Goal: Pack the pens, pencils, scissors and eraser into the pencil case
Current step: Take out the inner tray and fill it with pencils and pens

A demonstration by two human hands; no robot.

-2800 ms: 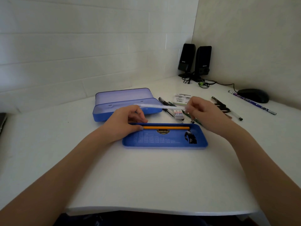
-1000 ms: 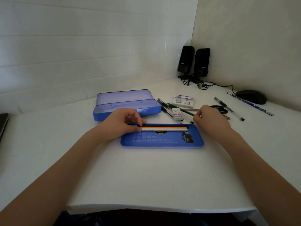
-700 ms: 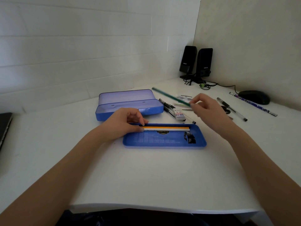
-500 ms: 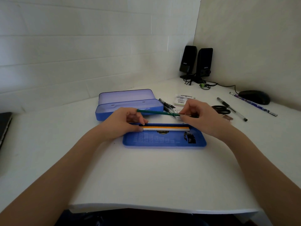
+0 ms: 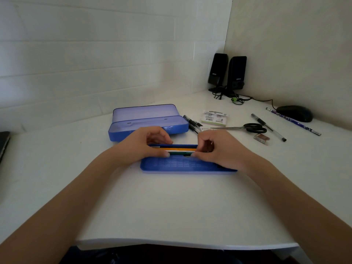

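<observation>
A flat blue tray (image 5: 182, 167) of the pencil case lies in front of me. Along its far side lie an orange pencil (image 5: 181, 149), a white pencil and a green pencil (image 5: 180, 153). My left hand (image 5: 142, 144) pinches the green pencil's left end and my right hand (image 5: 217, 147) pinches its right end, pressing it down into the tray. The open pencil case (image 5: 146, 121) stands behind. Black pens (image 5: 191, 121), scissors (image 5: 245, 127), another pen (image 5: 268, 127), a patterned blue pencil (image 5: 293, 121) and a small brownish eraser (image 5: 262, 137) lie on the desk to the right.
Two black speakers (image 5: 227, 73) with cables stand in the back corner. A black mouse (image 5: 295, 113) sits at the far right. A white packet (image 5: 214, 119) lies behind the pens. A dark laptop edge (image 5: 3, 145) shows at the far left. The desk's front edge (image 5: 181, 242) runs below.
My right hand picked up the green pencil from the desk, carried it over, and both hands have lowered it into the tray beside the white pencil.
</observation>
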